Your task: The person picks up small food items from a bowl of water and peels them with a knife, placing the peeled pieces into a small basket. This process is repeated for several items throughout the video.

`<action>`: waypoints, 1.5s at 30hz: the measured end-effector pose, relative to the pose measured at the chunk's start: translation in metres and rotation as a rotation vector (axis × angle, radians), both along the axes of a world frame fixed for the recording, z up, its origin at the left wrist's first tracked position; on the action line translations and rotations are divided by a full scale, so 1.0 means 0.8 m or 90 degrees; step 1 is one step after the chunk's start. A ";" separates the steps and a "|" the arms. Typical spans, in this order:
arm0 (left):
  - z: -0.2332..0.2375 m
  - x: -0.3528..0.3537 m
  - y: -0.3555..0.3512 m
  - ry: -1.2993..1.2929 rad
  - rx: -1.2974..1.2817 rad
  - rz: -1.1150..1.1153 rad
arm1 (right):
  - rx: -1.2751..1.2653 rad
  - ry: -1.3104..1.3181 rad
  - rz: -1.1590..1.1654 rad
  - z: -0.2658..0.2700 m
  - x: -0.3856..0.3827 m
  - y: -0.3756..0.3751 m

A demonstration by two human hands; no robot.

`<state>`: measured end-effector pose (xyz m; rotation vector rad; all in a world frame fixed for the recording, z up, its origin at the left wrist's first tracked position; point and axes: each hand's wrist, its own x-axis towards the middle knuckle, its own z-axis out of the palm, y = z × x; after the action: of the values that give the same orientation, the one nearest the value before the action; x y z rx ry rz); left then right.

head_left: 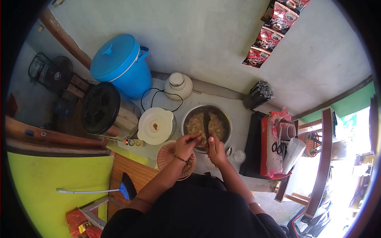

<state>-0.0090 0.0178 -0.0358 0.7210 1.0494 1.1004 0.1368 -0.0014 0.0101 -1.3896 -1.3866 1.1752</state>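
Note:
A steel bowl (228, 119) holds many pale, small chunks (195, 123) in what looks like liquid. Over its near rim, my right hand (216, 150) is closed around a knife (206, 121), whose dark blade points away from me across the bowl. My left hand (188, 145) is beside it, fingers pinched together close to the knife; whatever they hold is too small to make out. Below my left wrist stands a pinkish ribbed basin (163, 155) with some bits inside, partly covered by my forearm. A spoon (228, 151) lies right of my right hand.
A cream lidded container (154, 133), a white round jar (178, 85) and a blue drink cooler (119, 67) stand left and behind. To the right are a small clear cup (239, 156), a black straw holder (258, 94) and a red box (270, 144) with scissors and plastic cups.

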 end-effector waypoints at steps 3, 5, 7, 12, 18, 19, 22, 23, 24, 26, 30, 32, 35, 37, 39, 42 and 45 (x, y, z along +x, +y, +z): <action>0.005 0.000 0.003 -0.115 -0.035 0.001 | 0.002 -0.013 0.046 0.003 0.003 -0.003; 0.012 0.000 0.005 -0.186 -0.067 -0.005 | 0.007 -0.012 0.046 0.000 0.005 -0.003; 0.016 0.000 0.006 -0.244 -0.106 -0.003 | 0.025 -0.026 0.045 0.000 0.006 -0.003; 0.008 0.001 0.002 -0.246 -0.120 -0.006 | -0.001 -0.095 0.064 0.021 0.010 -0.005; 0.010 0.011 -0.007 -0.150 -0.084 0.014 | 0.022 -0.163 0.066 0.023 0.009 -0.006; 0.006 0.012 -0.007 -0.116 -0.079 0.017 | 0.020 -0.179 0.060 0.021 0.008 -0.006; 0.003 0.020 -0.013 -0.013 0.002 0.078 | 0.037 -0.224 0.030 0.010 0.002 -0.007; 0.004 0.022 -0.014 0.004 0.012 0.078 | 0.057 -0.238 0.014 0.007 0.000 -0.007; 0.009 0.024 -0.014 0.020 0.022 0.078 | 0.078 -0.251 -0.002 0.004 -0.001 -0.007; 0.010 0.027 -0.015 0.038 0.029 0.074 | 0.064 -0.276 -0.012 -0.005 -0.002 -0.005; 0.019 0.026 -0.017 0.125 0.055 0.018 | 0.042 -0.215 -0.033 -0.010 -0.002 0.000; 0.022 0.025 -0.014 0.141 0.073 -0.014 | 0.048 -0.221 -0.048 -0.020 0.000 0.002; 0.013 0.021 -0.011 0.128 0.094 -0.033 | -0.058 -0.130 -0.058 -0.028 0.005 0.003; 0.011 0.014 -0.005 0.200 0.132 -0.036 | -0.099 -0.112 -0.059 -0.026 0.006 0.005; -0.004 0.004 0.002 0.168 0.139 -0.033 | -0.072 -0.168 -0.054 -0.020 0.003 0.005; -0.015 -0.023 0.008 0.162 0.121 -0.037 | -0.101 -0.196 -0.038 -0.005 -0.006 0.002; -0.009 -0.054 0.004 0.188 0.082 -0.013 | -0.042 -0.175 0.028 -0.009 -0.022 -0.006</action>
<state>-0.0521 0.0213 -0.0430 1.0183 1.2240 1.0717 0.1191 -0.0064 0.0032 -1.6213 -1.5863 1.0963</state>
